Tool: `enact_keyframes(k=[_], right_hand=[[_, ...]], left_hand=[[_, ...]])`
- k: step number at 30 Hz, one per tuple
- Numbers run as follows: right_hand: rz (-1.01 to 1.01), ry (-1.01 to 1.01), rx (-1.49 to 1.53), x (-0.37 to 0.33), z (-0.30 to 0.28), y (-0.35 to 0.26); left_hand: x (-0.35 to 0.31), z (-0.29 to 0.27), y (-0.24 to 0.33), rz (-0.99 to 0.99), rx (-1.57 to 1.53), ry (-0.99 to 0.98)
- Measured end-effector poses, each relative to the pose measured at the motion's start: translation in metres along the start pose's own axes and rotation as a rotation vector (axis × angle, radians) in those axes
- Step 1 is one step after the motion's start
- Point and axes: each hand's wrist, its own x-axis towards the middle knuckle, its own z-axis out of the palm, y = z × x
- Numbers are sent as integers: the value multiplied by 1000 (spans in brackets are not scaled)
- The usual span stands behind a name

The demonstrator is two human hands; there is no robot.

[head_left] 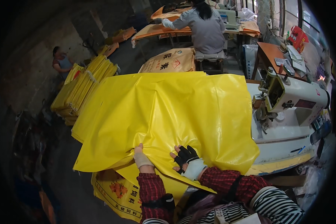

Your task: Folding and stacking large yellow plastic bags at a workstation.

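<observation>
Sacking, yellow and glossy, lies spread across the near middle, mostly opened wide; folds remain around the hands, so flattening looks only partly done. Far left stands a stack of yellow sacks. The sewing machine is just right of the sacking. The gloved right hand rests splayed on it, grasping nothing; the left hand's grip appears to pinch a bunched fold.

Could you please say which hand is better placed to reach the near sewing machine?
Probably the right hand: it lies spread on the yellow sheet, nearer the sewing machine, while the left hand is farther off and appears to grip the sheet.
</observation>
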Motion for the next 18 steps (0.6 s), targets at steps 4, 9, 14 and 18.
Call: enact_keyframes(k=[4,9,14,18], right_hand=[[3,-27,-18,0,3,-1],[-35,-56,16,-6,2,1],[-36,-89,62,-18,-8,5],[-105,-146,156,-52,-26,1]], left_hand=[[8,6,5,-88,232,171],[24,5,2,-29,15,137],[-45,47,15,132,-153,-45],[-50,38,13,143,42,8]])
